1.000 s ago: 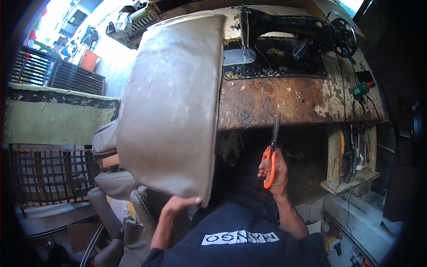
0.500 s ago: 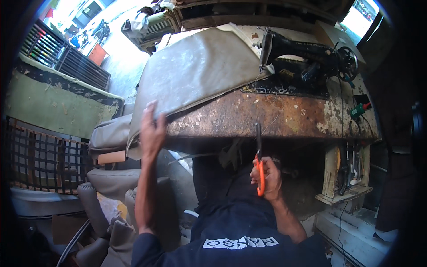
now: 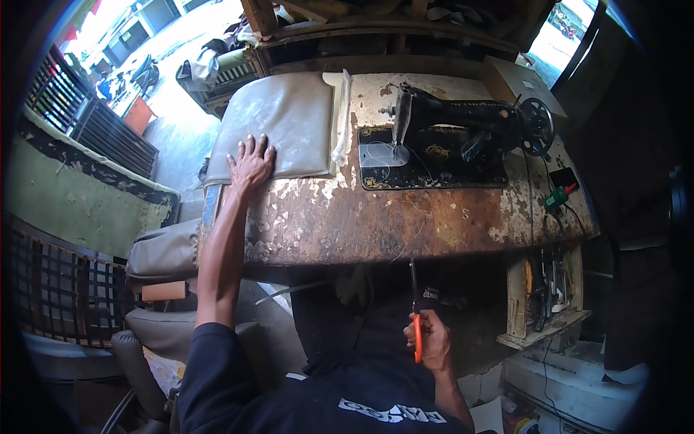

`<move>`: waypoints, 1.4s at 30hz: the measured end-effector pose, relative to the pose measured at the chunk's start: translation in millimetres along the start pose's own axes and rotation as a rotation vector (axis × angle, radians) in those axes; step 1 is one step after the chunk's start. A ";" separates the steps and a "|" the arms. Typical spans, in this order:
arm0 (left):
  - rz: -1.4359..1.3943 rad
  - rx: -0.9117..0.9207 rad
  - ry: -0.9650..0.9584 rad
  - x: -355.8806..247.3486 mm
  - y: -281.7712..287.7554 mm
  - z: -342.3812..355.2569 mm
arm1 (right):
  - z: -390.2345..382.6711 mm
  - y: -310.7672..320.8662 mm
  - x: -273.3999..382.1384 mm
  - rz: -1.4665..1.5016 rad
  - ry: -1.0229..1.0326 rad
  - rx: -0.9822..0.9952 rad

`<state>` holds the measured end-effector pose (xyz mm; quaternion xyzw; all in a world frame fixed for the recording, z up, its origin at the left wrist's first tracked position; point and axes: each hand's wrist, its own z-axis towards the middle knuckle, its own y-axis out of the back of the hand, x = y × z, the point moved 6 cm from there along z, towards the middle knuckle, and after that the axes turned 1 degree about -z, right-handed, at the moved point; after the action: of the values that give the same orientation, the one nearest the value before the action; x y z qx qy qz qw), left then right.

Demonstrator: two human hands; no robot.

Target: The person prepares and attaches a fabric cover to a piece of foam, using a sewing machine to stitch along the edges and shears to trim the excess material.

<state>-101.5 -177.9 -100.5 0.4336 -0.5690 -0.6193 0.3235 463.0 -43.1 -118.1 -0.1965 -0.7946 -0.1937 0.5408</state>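
Observation:
My left hand (image 3: 251,163) lies flat with fingers spread on a grey leather-like cover piece (image 3: 293,116), which rests on the left part of a worn wooden table (image 3: 340,224). A pale strip of lining shows along the piece's right edge. In front of the table's near edge, my right hand (image 3: 431,340) grips the orange handles of a pair of scissors (image 3: 418,338), its dark blades pointing away from me. To the right of the cover piece stands a black sewing machine (image 3: 463,119), with loose thread near its needle.
A green and red bottle-like item (image 3: 560,197) sits at the table's right. Below it hangs an open wooden drawer (image 3: 546,329) holding tools. Grey upholstered pieces (image 3: 163,249) are piled at the left, beside a webbed frame (image 3: 65,253). A cardboard box (image 3: 517,83) stands behind the machine.
My left hand has moved forward onto the cover piece, which now lies squared on the table's left, away from the machine's needle. The scissors remain in my right hand, and the view has shifted.

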 end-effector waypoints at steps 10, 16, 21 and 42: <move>0.007 0.020 0.113 -26.9 10.8 -212.9 | -1.1 -37.5 -19.9 0.086 -0.126 0.217; -0.180 -0.071 -0.229 -87.1 22.2 -285.2 | -23.4 -58.0 -25.3 0.070 0.056 0.340; -0.179 0.021 -0.569 -144.3 24.7 -304.1 | 2.0 -61.4 0.5 0.230 0.036 0.317; -0.173 -0.131 -0.591 -136.2 13.7 -309.9 | 34.3 -71.7 31.5 0.088 -0.158 0.243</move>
<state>234.3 -189.5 -56.7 0.2597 -0.5582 -0.7792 0.1176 388.1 -82.7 -107.1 -0.1789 -0.8429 -0.0564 0.5043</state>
